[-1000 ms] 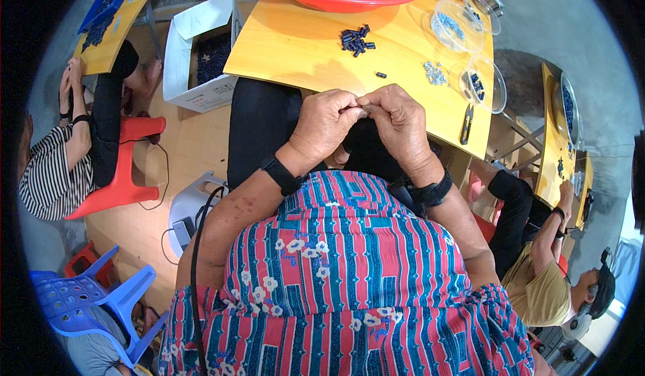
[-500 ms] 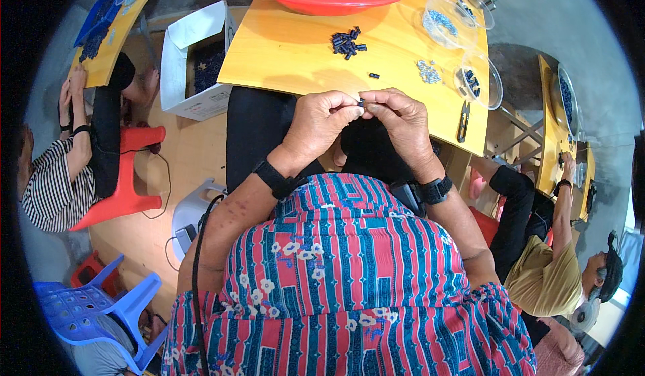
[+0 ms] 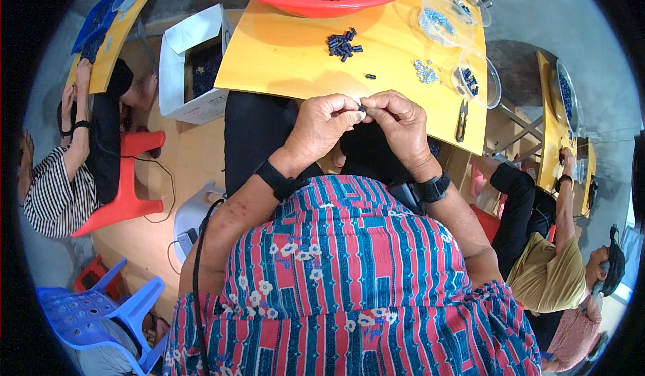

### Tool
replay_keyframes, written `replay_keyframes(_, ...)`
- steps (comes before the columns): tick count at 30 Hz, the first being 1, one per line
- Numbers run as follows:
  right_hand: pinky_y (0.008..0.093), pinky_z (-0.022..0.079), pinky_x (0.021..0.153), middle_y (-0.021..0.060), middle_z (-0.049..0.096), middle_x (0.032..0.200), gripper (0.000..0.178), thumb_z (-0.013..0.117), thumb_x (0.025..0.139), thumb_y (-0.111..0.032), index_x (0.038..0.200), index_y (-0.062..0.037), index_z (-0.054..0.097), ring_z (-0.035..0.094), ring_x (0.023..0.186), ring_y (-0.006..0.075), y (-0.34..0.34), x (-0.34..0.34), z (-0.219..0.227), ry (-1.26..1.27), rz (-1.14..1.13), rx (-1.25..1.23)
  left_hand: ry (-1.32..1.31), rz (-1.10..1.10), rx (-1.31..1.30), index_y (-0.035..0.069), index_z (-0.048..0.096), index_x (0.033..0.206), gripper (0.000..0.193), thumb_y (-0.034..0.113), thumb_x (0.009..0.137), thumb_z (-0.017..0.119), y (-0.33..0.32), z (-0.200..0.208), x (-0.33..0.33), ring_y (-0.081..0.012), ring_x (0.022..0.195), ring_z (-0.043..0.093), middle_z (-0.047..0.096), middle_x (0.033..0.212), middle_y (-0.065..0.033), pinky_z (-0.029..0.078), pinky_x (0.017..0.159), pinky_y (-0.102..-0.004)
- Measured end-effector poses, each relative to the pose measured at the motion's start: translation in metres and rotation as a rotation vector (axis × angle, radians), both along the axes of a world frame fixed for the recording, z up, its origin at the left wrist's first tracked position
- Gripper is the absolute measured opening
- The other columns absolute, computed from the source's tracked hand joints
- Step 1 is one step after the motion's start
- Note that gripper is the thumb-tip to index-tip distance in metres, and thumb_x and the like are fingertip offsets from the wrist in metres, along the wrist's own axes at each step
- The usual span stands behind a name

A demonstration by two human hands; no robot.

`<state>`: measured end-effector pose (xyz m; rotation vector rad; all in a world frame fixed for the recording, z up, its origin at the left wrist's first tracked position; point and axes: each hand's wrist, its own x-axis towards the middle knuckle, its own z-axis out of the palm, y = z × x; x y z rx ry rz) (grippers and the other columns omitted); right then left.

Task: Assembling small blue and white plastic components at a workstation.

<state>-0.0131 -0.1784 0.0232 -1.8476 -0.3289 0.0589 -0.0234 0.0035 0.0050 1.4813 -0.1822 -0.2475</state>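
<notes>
Where the two hands are meeting: the left hand (image 3: 321, 126) and the right hand (image 3: 402, 124) are coming together fingertip to fingertip, by the table's near edge in this view.
Left fingers: thumb and forefinger are closing with almost no gap on a small dark piece (image 3: 362, 108).
Right fingers: thumb and forefinger are pinching at the same piece from the other side; whether they are gripping anything else, I cannot tell, as the tips are hiding it.
Small dark piece: it is sitting between the fingertips, mostly covered.
Wrists: each is wearing a black band (image 3: 274, 180).
Yellow table (image 3: 289, 47): it is carrying a loose dark pile (image 3: 345, 45), with one single dark piece (image 3: 370, 76) lying between that pile and the hands.
Table's right side: silvery bits (image 3: 425, 71) are lying near a clear tub (image 3: 488, 84) that is holding dark pieces; black snips (image 3: 462, 120) are resting just below it.
Far edge: a red basin (image 3: 322, 8) is holding a mass of dark pieces.
Left floor: a white carton (image 3: 173, 84) is standing open.
</notes>
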Motion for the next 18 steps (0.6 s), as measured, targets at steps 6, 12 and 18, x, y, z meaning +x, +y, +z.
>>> replay_keyframes(6, 0.0269, 0.054, 0.073, 0.0094, 0.068, 0.087, 0.014, 0.064, 0.083, 0.005, 0.094, 0.0007, 0.072, 0.067, 0.08, 0.0162, -0.011, 0.004, 0.001, 0.027, -0.035, -0.057, -0.154, 0.018, 0.268, -0.001, 0.068, 0.09, 0.012, 0.01, 0.087, 0.069, -0.005, 0.001, 0.008, -0.0091, 0.074, 0.062, 0.069, 0.083, -0.0044, 0.05, 0.069, -0.0235)
replay_keyframes(12, 0.0355, 0.053, 0.076, 0.0143, 0.069, 0.088, 0.012, 0.067, 0.081, -0.008, 0.091, -0.0034, 0.073, 0.067, 0.081, 0.0278, -0.02, 0.028, -0.014, -0.178, -0.177, -0.391, -0.536, 0.14, 0.554, 0.003, 0.069, 0.084, 0.01, 0.01, 0.078, 0.071, -0.005, -0.004, 0.028, -0.0267, 0.079, 0.062, 0.067, 0.08, -0.0103, 0.049, 0.074, -0.0359)
replay_keyframes(18, 0.0377, 0.052, 0.075, 0.0135, 0.068, 0.085, 0.011, 0.067, 0.081, -0.013, 0.087, -0.0051, 0.073, 0.066, 0.08, 0.0305, -0.01, 0.045, -0.018, -0.211, -0.172, -0.531, -0.612, 0.19, 0.631, 0.005, 0.071, 0.081, 0.009, 0.012, 0.075, 0.073, -0.005, -0.014, 0.038, -0.0275, 0.083, 0.06, 0.067, 0.08, -0.0087, 0.048, 0.076, -0.0372)
